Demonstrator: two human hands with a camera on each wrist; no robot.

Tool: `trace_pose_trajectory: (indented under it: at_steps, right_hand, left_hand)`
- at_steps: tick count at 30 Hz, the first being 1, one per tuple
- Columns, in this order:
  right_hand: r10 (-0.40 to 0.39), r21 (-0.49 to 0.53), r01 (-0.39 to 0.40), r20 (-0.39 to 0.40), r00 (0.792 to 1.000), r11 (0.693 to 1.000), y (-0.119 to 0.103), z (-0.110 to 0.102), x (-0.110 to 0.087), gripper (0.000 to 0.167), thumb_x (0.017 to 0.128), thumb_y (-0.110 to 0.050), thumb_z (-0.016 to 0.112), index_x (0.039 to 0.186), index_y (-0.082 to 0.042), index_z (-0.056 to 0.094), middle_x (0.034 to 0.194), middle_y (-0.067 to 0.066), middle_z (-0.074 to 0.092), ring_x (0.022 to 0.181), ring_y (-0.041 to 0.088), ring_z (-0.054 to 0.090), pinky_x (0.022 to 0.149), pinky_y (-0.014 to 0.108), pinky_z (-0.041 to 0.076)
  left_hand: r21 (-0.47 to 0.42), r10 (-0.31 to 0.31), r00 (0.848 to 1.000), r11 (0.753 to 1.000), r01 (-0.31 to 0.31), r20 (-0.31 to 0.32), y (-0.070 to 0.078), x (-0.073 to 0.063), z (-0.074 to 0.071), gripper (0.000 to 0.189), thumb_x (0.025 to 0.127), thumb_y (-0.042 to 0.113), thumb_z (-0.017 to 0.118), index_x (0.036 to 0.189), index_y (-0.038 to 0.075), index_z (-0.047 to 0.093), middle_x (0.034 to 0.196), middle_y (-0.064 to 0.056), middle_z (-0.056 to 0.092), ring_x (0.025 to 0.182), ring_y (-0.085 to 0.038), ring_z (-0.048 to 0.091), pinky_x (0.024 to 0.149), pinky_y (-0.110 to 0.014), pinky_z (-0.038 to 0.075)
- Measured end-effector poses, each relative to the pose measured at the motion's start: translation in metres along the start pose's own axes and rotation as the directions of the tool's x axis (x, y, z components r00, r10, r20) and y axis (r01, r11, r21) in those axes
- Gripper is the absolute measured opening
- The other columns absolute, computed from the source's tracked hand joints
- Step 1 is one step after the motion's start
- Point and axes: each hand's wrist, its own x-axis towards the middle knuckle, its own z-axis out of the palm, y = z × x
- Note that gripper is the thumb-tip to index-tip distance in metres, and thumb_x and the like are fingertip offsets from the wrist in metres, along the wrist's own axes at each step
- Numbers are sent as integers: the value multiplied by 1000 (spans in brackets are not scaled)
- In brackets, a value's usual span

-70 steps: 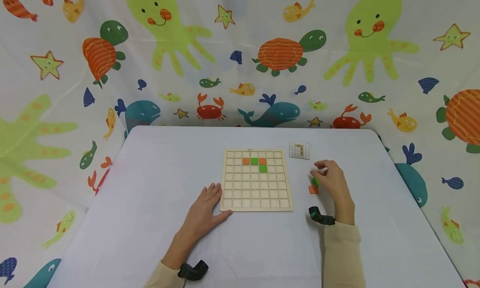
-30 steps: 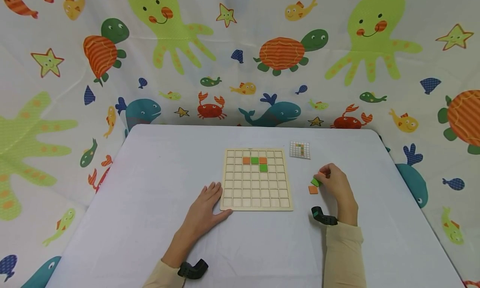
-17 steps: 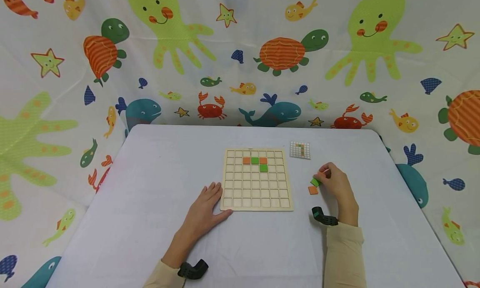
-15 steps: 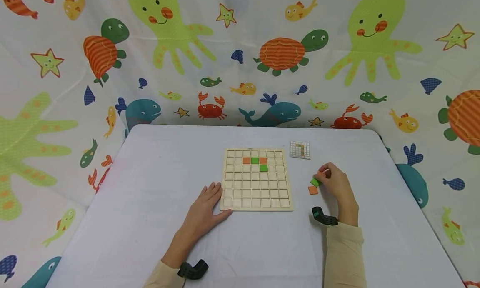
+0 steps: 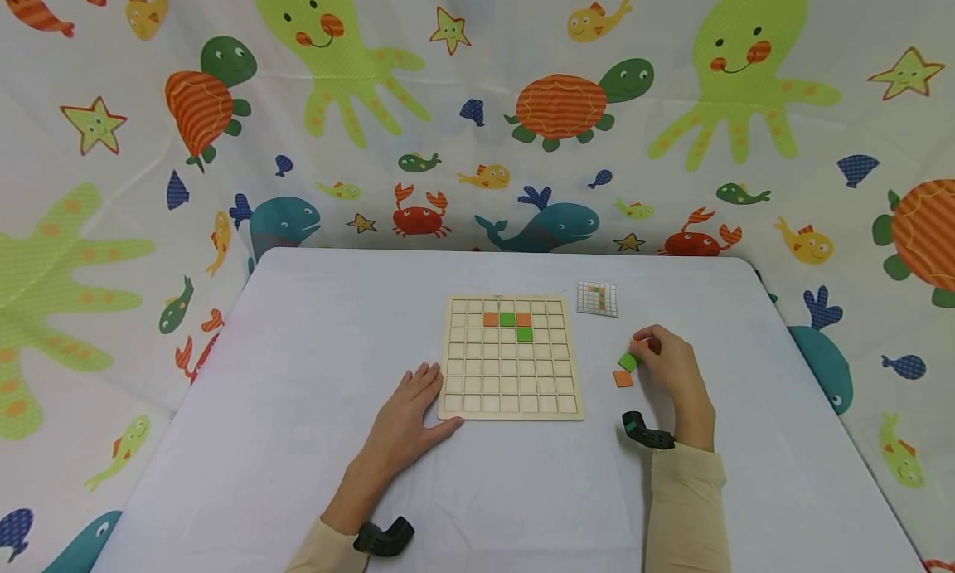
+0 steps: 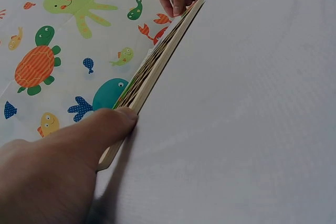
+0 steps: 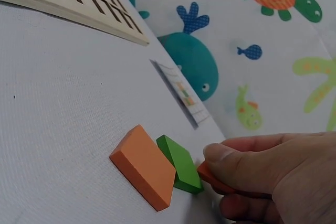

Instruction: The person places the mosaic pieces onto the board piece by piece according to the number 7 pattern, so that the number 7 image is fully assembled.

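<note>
My left hand (image 5: 403, 424) lies with straight fingers against the left edge and near-left corner of a wooden grid board (image 5: 510, 418). In the left wrist view its thumb (image 6: 113, 124) rests on the board's edge. To the right of the board, my right hand (image 5: 669, 370) pinches an orange square tile (image 7: 214, 179) between thumb and fingers, which cover most of it. Right beside that hand lie a green tile (image 7: 180, 163) and another orange tile (image 7: 144, 167), close together on the white cloth. Orange and green tiles (image 5: 507, 319) sit in the board's upper cells.
A small pattern card (image 5: 597, 298) with a printed grid lies past the board's far right corner. The white-covered table (image 5: 336, 324) ends at the back against a curtain (image 5: 477, 142) printed with sea animals.
My right hand, earlier raised over the loose tiles, has come down and slightly right and now pinches an orange tile. The green tile shows more fully. My left hand stays put.
</note>
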Motion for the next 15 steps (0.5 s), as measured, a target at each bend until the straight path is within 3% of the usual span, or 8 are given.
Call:
trace_pose_trajectory:
  at_steps: [3, 6, 15]
  right_hand:
    - [7, 11, -7, 6, 1000, 1000, -1, 0, 0, 31, 102, -23, 59, 126, -3, 59, 126, 25, 58, 113, 38, 51, 100, 57, 48]
    - [14, 17, -14, 5, 1000, 1000, -2, 0, 0, 32, 102, -22, 58, 129, -3, 58, 127, 25, 58, 114, 38, 51, 103, 58, 48]
    - [-40, 14, 41, -39, 998, 999, -3, 0, 0, 32, 102, -18, 56, 129, -1, 58, 117, 22, 61, 104, 34, 54, 89, 46, 51]
  left_hand:
    - [-1, -1, 1000, 1000, 1, 0, 0, 0, 0, 83, 83, 50, 76, 144, 0, 51, 152, -14, 49, 147, -29, 41, 125, -46, 31]
    - [-1, -3, 1000, 1000, 3, -1, 0, 0, 0, 83, 83, 50, 77, 144, 0, 51, 152, -14, 49, 147, -29, 41, 125, -46, 31]
    - [8, -1, 1000, 1000, 1, -5, 1, 0, 0, 83, 83, 50, 77, 144, 0, 52, 152, -14, 50, 147, -29, 42, 124, -46, 31]
